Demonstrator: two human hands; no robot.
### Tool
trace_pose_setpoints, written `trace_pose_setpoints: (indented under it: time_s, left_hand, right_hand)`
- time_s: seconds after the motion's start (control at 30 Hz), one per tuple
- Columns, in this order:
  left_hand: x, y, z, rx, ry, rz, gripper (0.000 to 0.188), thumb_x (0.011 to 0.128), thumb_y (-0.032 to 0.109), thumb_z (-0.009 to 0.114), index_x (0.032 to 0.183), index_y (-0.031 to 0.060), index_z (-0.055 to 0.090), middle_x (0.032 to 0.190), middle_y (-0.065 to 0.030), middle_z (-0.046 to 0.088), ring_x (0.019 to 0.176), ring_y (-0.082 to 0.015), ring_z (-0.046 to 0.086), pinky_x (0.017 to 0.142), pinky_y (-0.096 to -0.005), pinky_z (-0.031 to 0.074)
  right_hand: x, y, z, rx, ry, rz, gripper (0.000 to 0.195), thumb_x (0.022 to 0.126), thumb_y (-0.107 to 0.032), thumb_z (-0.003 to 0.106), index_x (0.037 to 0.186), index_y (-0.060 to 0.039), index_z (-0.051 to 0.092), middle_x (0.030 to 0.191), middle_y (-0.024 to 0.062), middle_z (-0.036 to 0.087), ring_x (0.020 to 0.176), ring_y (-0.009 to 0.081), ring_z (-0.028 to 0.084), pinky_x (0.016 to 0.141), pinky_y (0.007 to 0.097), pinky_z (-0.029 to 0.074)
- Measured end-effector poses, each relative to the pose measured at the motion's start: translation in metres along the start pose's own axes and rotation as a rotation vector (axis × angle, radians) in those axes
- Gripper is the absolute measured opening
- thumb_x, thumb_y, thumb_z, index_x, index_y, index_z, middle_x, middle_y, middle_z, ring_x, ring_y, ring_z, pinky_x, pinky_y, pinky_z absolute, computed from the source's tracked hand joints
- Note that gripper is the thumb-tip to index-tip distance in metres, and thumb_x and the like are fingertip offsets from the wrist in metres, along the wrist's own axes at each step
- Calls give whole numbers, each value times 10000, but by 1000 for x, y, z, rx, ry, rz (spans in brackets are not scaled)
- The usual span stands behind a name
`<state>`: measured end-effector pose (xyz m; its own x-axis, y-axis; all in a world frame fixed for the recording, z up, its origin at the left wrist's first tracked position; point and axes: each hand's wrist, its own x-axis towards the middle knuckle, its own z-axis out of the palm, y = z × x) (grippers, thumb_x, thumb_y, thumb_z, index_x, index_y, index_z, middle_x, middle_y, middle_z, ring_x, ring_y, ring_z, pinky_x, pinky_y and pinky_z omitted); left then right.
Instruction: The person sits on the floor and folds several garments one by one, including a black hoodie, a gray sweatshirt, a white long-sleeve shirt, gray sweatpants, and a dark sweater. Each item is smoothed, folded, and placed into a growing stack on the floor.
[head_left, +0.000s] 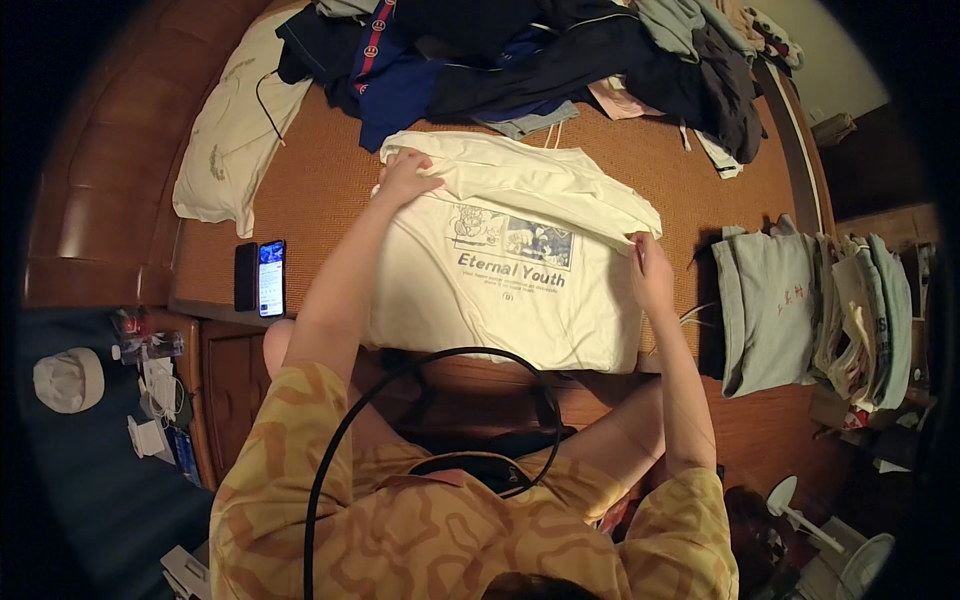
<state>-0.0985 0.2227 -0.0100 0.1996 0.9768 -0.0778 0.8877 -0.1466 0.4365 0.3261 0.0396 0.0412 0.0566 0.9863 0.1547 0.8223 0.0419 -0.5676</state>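
A white printed shirt (510, 322) lies before me on the woven mat, its lower part hanging to the bed's front edge. Its far part is turned over towards me as a long, loose fold (517, 176). Below that fold shows a dark picture print with writing. My left hand (407, 178) grips the cloth at the far left corner, thumb and fingers on the fold. At the right end, my right hand (651, 270) pinches the fold's edge between thumb and fingers. The fold covers the top of the print, and the shirt's neckline is hard to make out.
Dark, blue and grey clothes (525, 75) are heaped at the far side of the mat (315, 180). Folded garments (772, 307) stand in stacks at right. A lit phone (271, 277) lies at left near a pillow (232, 142). A black cable (319, 487) loops before my chest.
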Motion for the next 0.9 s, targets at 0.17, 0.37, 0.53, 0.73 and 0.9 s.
trace_pose_setpoints:
  time_s: [0.17,0.37,0.53,0.73,0.9]
  left_hand:
    - [10,6,-4,-916,-74,-197,429,826,381,668,1121,83,575,1210,-65,547,1100,-224,521,944,-352,405]
    - [4,-6,-13,-1264,247,-447,468,828,124,665,1232,50,438,1127,-114,569,959,-216,591,814,-330,488]
    - [-1,-21,3,-1161,360,-358,565,755,12,683,1254,67,422,1136,-129,540,1009,-231,554,837,-334,479]
    - [-87,-54,6,-222,377,-178,613,724,245,743,1234,42,468,1207,-146,508,1136,-301,474,958,-404,402]
    - [-238,-14,-6,60,86,-431,639,670,440,754,1118,44,529,1119,-134,521,1110,-320,455,934,-449,396]
  right_hand:
    - [-7,15,-3,75,-72,5,137,929,-101,472,1024,-15,518,1098,168,613,995,339,591,839,387,471]
    - [-11,13,-5,87,-143,-78,143,874,-48,512,1013,-14,515,1148,167,600,1083,344,555,910,384,446]
    - [-28,-7,-15,-105,-55,-277,236,797,-37,580,1022,-19,515,1206,177,550,1131,386,503,942,407,419]
    - [-131,9,-10,254,108,464,281,796,-49,646,1030,-44,491,975,84,499,891,210,528,830,309,456]
    - [-223,-7,26,1065,431,958,496,819,-30,640,1219,-150,372,1163,37,488,1004,202,522,808,338,449]
